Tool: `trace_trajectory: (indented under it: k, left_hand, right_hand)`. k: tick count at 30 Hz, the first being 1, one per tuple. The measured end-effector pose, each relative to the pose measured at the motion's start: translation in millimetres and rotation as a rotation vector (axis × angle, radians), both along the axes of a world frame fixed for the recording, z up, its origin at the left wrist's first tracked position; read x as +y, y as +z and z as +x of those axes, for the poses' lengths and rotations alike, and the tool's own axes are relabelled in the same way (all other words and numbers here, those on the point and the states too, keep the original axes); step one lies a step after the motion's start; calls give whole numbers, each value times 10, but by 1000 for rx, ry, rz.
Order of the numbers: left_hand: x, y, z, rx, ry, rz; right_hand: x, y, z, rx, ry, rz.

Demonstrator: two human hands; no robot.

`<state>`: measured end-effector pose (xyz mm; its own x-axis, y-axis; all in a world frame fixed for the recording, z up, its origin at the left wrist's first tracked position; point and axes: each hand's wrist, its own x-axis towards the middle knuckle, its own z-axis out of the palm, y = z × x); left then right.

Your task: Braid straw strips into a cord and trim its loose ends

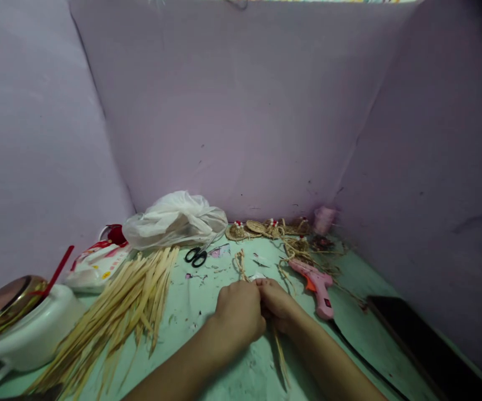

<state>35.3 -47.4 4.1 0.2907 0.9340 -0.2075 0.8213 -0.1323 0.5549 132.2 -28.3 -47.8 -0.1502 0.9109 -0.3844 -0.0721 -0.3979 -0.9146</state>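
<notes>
Holding one straw cord between them, the two hands meet low in the middle of the green table. The left hand is closed around the cord, with most of its fingers hidden. The right hand pinches it right beside the left. The cord's top end pokes out past the hands, and its loose ends hang out below.

The work on this cord looks only part done. The top is twisted into a loop, but the bottom looks loose and plain, so that bit seems left. How much is twisted inside the hands cannot be seen.

At the back, by the wall, lie small straw makings that look done or nearly done. At least three have red and white bits on top, but they are piled up, so the full count is not clear. There is one pink glue gun, one pair of scissors, one white bag and one big bunch of flat straw strips, too many to count.
</notes>
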Motion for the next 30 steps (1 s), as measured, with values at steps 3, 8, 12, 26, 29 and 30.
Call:
trace_trajectory:
  k: [3, 8, 12, 26, 29, 30]
  left_hand:
    - [138, 67, -119, -78, 130, -12]
    - [465, 55, -384, -294, 291, -244]
    - [568, -92, -423, -483, 331, -487]
    - [575, -350, -376, -733, 154, -860]
    - [565, -368, -370, -721, 160, -815]
    - [559, -371, -366, -715, 161, -796]
  right_hand:
    - [-2, 51, 17, 29, 29, -18]
    - [20, 123, 75, 40, 84, -68]
    - [33, 114, 101, 51, 112, -84]
    - [31, 84, 93, 82, 117, -59]
    - [21, 106, 108, 56, 94, -32]
    - [19, 111, 114, 44, 83, -24]
